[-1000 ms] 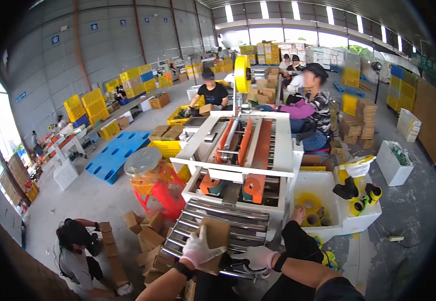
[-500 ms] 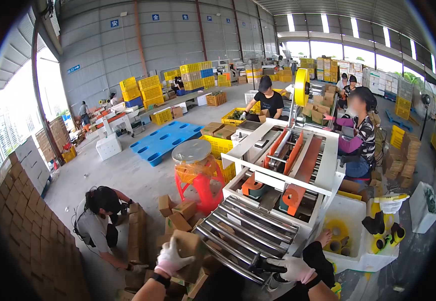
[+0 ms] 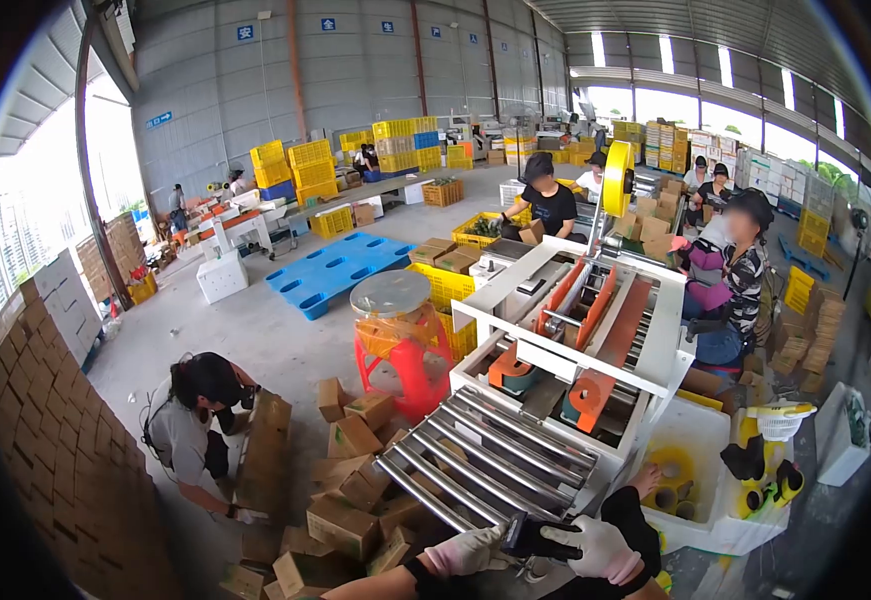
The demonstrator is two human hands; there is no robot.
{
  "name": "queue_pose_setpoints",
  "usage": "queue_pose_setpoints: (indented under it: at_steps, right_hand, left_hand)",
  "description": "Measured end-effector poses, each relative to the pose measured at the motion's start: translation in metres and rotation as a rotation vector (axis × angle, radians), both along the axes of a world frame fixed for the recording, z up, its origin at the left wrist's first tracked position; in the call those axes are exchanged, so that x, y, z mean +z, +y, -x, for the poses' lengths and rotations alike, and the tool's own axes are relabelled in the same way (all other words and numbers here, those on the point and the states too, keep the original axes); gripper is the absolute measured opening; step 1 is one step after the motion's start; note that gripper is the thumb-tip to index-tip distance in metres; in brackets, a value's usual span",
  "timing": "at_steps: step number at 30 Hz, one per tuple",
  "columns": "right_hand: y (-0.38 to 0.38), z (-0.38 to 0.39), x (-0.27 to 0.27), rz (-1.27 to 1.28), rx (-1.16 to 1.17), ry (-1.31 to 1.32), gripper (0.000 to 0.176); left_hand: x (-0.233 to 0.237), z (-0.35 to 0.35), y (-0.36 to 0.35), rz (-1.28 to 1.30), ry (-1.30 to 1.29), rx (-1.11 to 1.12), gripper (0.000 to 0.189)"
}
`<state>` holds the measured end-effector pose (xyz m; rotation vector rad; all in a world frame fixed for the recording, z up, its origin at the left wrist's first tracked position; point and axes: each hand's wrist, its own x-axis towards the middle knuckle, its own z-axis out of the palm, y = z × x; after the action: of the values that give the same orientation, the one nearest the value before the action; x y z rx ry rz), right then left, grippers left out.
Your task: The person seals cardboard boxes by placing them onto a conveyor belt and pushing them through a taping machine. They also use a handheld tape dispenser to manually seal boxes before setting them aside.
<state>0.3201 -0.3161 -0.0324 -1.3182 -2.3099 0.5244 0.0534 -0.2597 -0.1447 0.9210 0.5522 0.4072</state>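
Observation:
At the lower end of the metal rollers (image 3: 465, 460), my right hand (image 3: 600, 548), in a white glove, is wrapped round a black handheld device (image 3: 530, 537). My left hand (image 3: 465, 553), gloved too, is at the left side of the device; what its fingers hold is hidden. Left of the rollers and below my left arm lies a loose pile of small brown boxes (image 3: 343, 525). The rollers lead into a white-framed machine (image 3: 545, 350) with orange side guides and a yellow tape roll (image 3: 617, 178) above.
A co-worker (image 3: 190, 430) crouches at the left over a row of boxes (image 3: 263, 455), beside a stacked box wall (image 3: 65, 440). A red stool (image 3: 390, 290) and blue pallet (image 3: 335, 270) stand beyond. Co-workers sit behind the machine. A white foam bin (image 3: 690, 450) is at right.
My left hand has let go of a brown box, now among the pile, and moved right to the device. The crouching co-worker has tilted the box row. The view has shifted slightly.

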Motion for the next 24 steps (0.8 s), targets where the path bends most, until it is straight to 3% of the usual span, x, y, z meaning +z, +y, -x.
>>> queue_pose_setpoints:
  at_steps: [3, 5, 8, 10, 14, 17, 21, 22, 24]
  right_hand:
    - [-0.011, -0.011, -0.003, -0.018, -0.027, -0.026, 0.064]
    - [-0.015, -0.011, -0.003, 0.004, -0.03, -0.047, 0.065]
    - [-0.014, -0.006, -0.001, 0.018, -0.005, -0.081, 0.066]
    - [-0.01, -0.003, -0.004, -0.011, 0.011, -0.093, 0.067]
    - [-0.006, -0.001, -0.008, -0.028, 0.019, -0.078, 0.067]
    - [-0.005, -0.001, -0.008, -0.056, 0.011, -0.054, 0.067]
    - [-0.003, -0.003, -0.009, -0.056, 0.022, -0.142, 0.06]
    - [-0.003, -0.003, -0.004, -0.029, 0.02, -0.197, 0.057]
    - [0.001, -0.004, -0.001, -0.037, 0.038, -0.189, 0.054]
  left_hand:
    - [0.02, -0.009, -0.006, -0.661, 0.291, -0.189, 0.049]
    - [0.011, -0.01, -0.01, -0.614, 0.269, -0.137, 0.04]
    - [-0.02, -0.012, -0.015, -0.322, 0.15, 0.034, 0.028]
    - [-0.008, -0.012, -0.014, 0.149, 0.092, 0.106, 0.028]
    - [-0.017, -0.007, -0.004, 0.185, 0.015, 0.108, 0.02]
    - [0.007, -0.009, -0.01, -0.221, 0.176, 0.092, 0.019]
    - [-0.021, -0.019, -0.008, 0.225, 0.019, 0.265, 0.019]
    - [-0.002, -0.021, -0.009, 0.124, 0.145, 0.323, 0.018]
    - [0.009, -0.009, 0.013, -0.026, 0.244, 0.188, 0.016]
